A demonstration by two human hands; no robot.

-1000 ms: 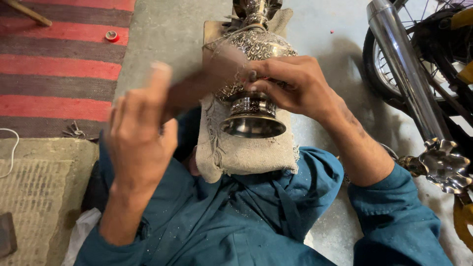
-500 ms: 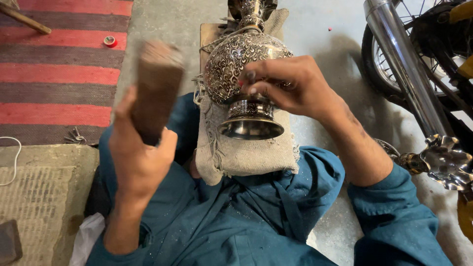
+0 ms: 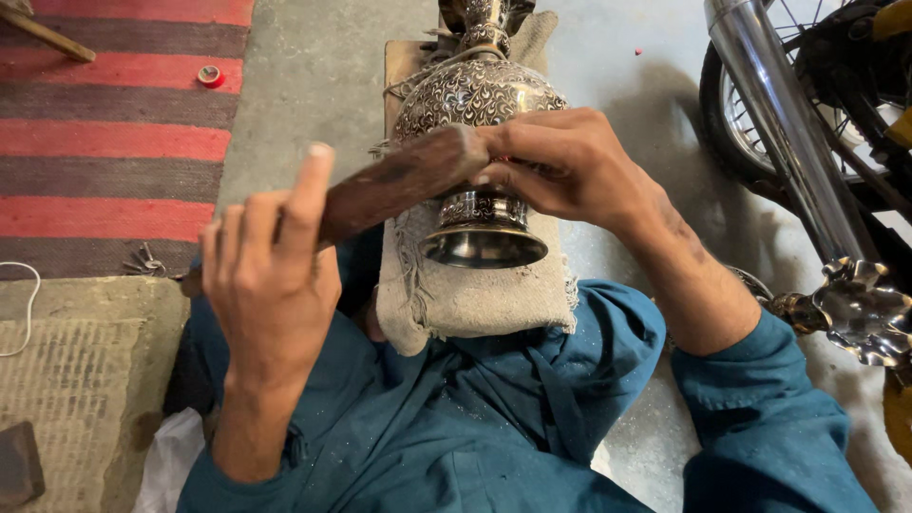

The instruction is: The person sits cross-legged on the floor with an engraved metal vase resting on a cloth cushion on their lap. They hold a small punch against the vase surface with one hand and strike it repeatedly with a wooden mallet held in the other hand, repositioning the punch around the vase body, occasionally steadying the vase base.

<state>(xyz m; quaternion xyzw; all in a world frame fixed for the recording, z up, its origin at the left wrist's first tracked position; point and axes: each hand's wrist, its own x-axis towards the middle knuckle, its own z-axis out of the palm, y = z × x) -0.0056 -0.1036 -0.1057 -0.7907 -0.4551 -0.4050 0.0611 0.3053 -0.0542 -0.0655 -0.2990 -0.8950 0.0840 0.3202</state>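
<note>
1. The wooden block (image 3: 394, 180) has swung down from its raised position half a second ago; its end now meets the right hand (image 3: 570, 166) at the vase (image 3: 480, 142).
2. The left hand (image 3: 271, 275) has its grip clenched on the block.
3. The right hand's grip pinches a small tool, mostly hidden, against the vase.
4. The vase lies on a cloth pad (image 3: 475, 294) over the lap; this looks like a strike landing.

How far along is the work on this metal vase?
Done: the engraved vase is patterned across its bulb. In hand: the left hand has the wooden block against whatever the right hand pinches at the vase. Left: the foot rim looks plain.
</note>
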